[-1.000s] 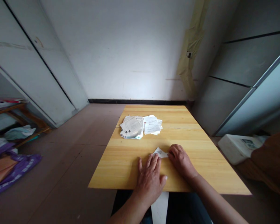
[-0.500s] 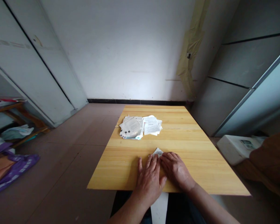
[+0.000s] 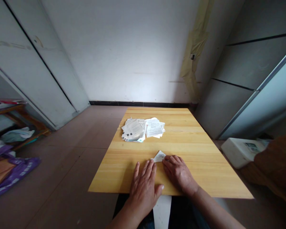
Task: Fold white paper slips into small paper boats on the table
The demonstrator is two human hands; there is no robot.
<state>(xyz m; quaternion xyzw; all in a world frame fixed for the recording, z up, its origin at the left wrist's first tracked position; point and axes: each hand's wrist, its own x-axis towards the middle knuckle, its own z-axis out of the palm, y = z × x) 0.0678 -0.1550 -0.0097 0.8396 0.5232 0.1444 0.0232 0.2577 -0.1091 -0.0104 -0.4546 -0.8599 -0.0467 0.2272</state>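
The left hand point(image 3: 144, 183) is palm down, fingers straight, thumb splayed, fingertips just beside the near left of the folded paper point(image 3: 159, 156); the right hand point(image 3: 180, 173) bends its fingers at its right corner, forearms point(image 3: 212, 206) nearer

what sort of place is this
Probably a room in a home: a wooden table stands near a plain wall, with a purple bag on the tiled floor.

Purple bag point(image 3: 23, 168) at left, apparently plastic, white box point(image 3: 234, 152) at right, yellowish tape point(image 3: 197, 41) on wall point(image 3: 133, 47)
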